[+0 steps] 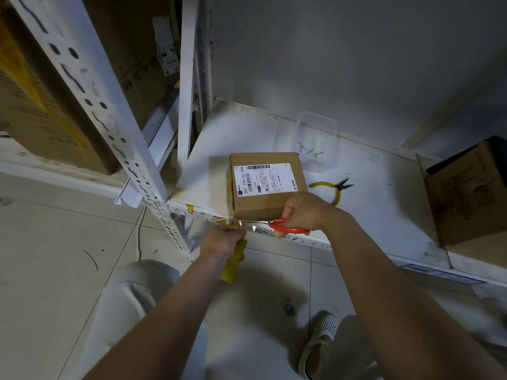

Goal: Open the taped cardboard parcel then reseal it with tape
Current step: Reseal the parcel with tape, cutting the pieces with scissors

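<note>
A small cardboard parcel with a white shipping label stands at the front edge of the white shelf. My right hand grips red-handled scissors, whose blades point left along the parcel's front bottom edge. Below the shelf edge, my left hand holds a yellow tape roll. A strip of clear tape runs from the roll to the parcel's front left corner. The scissor blades meet this strip.
Yellow-handled pliers lie right of the parcel. A clear plastic tub with nails sits behind it. An open cardboard box stands at the right. A white perforated rack post and big boxes are at the left.
</note>
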`<state>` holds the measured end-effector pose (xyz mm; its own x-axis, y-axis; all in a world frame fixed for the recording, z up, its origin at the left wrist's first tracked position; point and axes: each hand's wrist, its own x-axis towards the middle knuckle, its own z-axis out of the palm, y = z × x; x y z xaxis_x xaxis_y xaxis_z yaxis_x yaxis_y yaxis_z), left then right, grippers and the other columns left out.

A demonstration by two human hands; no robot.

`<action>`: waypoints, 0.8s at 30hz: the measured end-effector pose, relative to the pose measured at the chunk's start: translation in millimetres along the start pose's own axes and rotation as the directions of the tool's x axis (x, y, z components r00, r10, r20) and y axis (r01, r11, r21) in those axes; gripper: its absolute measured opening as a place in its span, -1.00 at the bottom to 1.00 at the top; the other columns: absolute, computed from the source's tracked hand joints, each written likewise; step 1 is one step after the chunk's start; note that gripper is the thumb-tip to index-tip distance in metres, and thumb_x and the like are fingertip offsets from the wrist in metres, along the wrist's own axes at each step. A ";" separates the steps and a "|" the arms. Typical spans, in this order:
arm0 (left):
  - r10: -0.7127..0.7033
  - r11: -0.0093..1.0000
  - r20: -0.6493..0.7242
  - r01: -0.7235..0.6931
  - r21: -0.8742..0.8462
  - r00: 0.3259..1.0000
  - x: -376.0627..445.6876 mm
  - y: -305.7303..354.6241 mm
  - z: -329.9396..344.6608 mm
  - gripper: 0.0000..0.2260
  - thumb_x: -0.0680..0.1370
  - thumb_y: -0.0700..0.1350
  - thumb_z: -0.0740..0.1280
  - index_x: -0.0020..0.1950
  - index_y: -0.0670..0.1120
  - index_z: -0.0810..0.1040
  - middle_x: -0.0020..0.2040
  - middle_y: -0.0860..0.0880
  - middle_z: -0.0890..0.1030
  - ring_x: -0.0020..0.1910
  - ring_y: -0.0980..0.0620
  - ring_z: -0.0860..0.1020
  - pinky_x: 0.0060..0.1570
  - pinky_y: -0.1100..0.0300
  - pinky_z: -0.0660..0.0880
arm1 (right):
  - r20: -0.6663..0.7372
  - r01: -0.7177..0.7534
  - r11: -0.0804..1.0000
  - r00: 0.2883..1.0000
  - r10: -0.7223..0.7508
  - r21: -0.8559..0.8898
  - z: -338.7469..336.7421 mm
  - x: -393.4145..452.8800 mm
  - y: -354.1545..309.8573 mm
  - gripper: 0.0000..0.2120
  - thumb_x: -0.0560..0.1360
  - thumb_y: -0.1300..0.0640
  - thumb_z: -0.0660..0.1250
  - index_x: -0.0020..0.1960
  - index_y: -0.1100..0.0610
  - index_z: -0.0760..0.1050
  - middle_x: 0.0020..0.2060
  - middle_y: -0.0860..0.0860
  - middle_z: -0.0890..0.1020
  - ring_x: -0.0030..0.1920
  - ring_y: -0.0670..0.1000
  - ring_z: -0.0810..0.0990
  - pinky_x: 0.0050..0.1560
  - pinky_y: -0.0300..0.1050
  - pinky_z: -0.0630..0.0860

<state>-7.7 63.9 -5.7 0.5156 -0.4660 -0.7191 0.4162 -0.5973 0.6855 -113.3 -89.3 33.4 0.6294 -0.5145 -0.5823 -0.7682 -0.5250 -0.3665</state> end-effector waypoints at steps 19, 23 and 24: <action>0.148 0.969 -0.240 -0.093 0.227 0.960 -5.9 -18.7 20.1 -0.92 0.47 -0.15 0.35 -0.05 -0.06 0.57 -0.04 -0.06 0.63 0.04 -0.11 0.58 -0.03 0.22 0.41 | -0.295 -0.570 0.703 0.647 0.703 0.426 36.3 -22.8 79.1 -0.44 0.43 -0.12 0.39 0.25 0.21 0.33 0.11 0.14 0.49 0.14 0.15 0.52 0.11 0.03 0.50; 0.153 0.984 -0.242 -0.126 0.124 0.958 4.6 -22.0 21.7 -0.88 0.44 -0.16 0.36 -0.26 0.03 0.50 -0.12 -0.05 0.63 -0.05 -0.18 0.63 0.09 0.04 0.56 | -0.353 -0.432 0.758 0.697 0.624 0.488 47.3 1.7 62.9 -0.55 0.53 -0.04 0.28 0.29 0.23 0.37 0.17 0.16 0.49 0.18 0.13 0.51 0.14 -0.02 0.49; 0.156 0.986 -0.240 -0.135 0.100 0.958 6.6 -21.9 20.8 -0.87 0.43 -0.16 0.37 -0.27 0.04 0.50 -0.11 -0.09 0.65 -0.07 -0.21 0.64 0.06 -0.03 0.57 | -0.382 -0.420 0.773 0.693 0.611 0.476 48.2 4.7 59.7 -0.60 0.55 0.00 0.26 0.28 0.22 0.40 0.18 0.15 0.50 0.18 0.14 0.52 0.13 -0.02 0.50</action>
<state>-29.0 60.3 -27.8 0.7388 -0.3826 -0.5548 0.2657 -0.5912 0.7615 -161.9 -90.3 -26.3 0.0116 -0.9365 -0.3505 -0.9137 0.1325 -0.3843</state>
